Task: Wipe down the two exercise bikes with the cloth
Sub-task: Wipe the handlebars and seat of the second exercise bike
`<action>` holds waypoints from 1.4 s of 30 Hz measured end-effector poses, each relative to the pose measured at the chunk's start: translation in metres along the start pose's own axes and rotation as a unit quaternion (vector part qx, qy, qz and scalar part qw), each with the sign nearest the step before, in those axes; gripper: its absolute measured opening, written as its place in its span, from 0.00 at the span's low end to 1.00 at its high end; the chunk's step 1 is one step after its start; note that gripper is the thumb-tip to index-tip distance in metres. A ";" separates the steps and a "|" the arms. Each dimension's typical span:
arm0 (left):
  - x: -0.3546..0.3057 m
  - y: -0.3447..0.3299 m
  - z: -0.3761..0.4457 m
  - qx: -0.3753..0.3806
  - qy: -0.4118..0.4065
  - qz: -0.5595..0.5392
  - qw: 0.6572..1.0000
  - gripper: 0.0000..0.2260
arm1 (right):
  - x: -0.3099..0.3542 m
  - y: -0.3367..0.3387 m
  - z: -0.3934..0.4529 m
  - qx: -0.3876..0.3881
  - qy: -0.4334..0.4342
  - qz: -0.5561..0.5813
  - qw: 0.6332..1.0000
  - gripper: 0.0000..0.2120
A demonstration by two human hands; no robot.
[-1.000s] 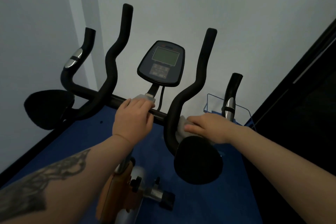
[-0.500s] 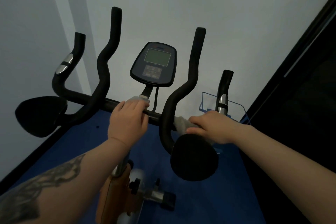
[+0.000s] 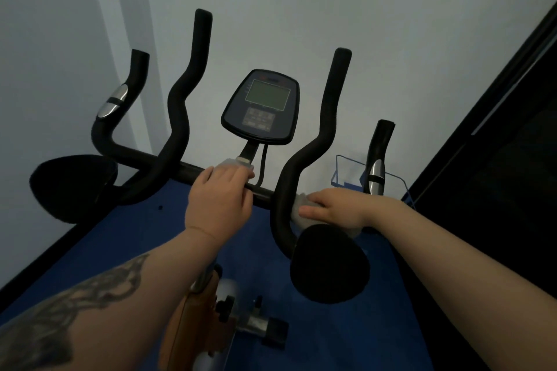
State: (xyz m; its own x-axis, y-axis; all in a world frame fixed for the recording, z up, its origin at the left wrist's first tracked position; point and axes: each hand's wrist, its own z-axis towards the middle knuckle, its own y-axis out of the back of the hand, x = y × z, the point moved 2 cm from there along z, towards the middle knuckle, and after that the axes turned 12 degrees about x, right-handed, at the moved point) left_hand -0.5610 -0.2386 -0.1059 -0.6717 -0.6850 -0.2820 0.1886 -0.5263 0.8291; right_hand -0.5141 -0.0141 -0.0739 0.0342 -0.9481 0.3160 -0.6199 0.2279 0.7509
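One exercise bike fills the view, with black handlebars (image 3: 177, 173), a grey console (image 3: 262, 105) and an orange frame (image 3: 193, 337) below. My left hand (image 3: 220, 199) grips the crossbar just under the console stem, fingers curled over a pale grey bracket (image 3: 232, 163). My right hand (image 3: 334, 209) holds a grey cloth (image 3: 298, 205) against the bar at the foot of the right upright grip (image 3: 328, 129), just above the right elbow pad (image 3: 330, 262). A second bike is not in view.
The left elbow pad (image 3: 72, 187) juts out at the left. A blue wire basket (image 3: 346, 172) stands behind the right outer grip (image 3: 376, 166). White walls close in ahead and left, a dark panel (image 3: 512, 159) on the right. The floor (image 3: 331, 340) is blue.
The view has shifted slightly. Both hands stay at the same spots on the handlebar, the right one still on the cloth.
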 end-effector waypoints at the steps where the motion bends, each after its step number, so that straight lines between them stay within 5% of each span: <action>1: -0.001 0.000 0.000 0.000 -0.002 0.000 1.000 0.09 | 0.004 0.000 0.003 0.006 0.003 0.015 1.000 0.12; 6: -0.001 0.002 -0.001 0.007 0.005 0.004 1.000 0.09 | -0.001 -0.007 -0.009 -0.059 0.025 0.016 0.998 0.13; 13: -0.001 0.001 -0.001 -0.007 0.002 0.006 1.000 0.09 | 0.009 -0.002 0.003 0.002 -0.022 -0.015 1.000 0.24; 16: -0.001 0.001 -0.001 -0.006 -0.003 0.004 1.000 0.09 | 0.009 -0.001 0.000 -0.011 0.012 0.033 0.999 0.17; 20: -0.001 0.001 -0.001 -0.010 -0.005 0.004 1.000 0.08 | -0.011 -0.010 -0.020 -0.080 -0.007 -0.204 0.976 0.17; 22: -0.001 0.001 0.000 -0.005 -0.004 0.004 1.000 0.08 | -0.011 -0.011 -0.018 -0.105 -0.001 -0.235 0.966 0.19; 28: -0.001 0.002 -0.001 0.004 -0.004 0.009 1.000 0.07 | 0.012 -0.004 0.007 -0.063 0.029 -0.031 0.997 0.19; 30: -0.001 0.003 -0.001 0.005 -0.003 0.007 1.000 0.07 | 0.002 -0.001 -0.004 -0.047 0.028 -0.035 0.998 0.13; 35: -0.001 0.002 0.000 0.007 0.000 0.000 1.000 0.06 | -0.013 -0.008 -0.016 -0.040 -0.030 -0.153 0.987 0.17; 40: -0.002 0.003 -0.001 0.012 -0.002 0.003 1.000 0.07 | 0.013 -0.004 0.010 -0.043 -0.012 0.013 0.999 0.28; 42: -0.002 0.003 -0.001 0.016 -0.001 0.003 1.000 0.07 | 0.011 -0.003 0.006 -0.037 0.006 0.029 0.999 0.25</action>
State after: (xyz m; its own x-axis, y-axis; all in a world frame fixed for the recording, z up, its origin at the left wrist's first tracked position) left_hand -0.5586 -0.2398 -0.1031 -0.6715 -0.6875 -0.2766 0.1701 -0.5063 0.8454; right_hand -0.5173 -0.0263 -0.0762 0.0095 -0.9303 0.3666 -0.5607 0.2986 0.7723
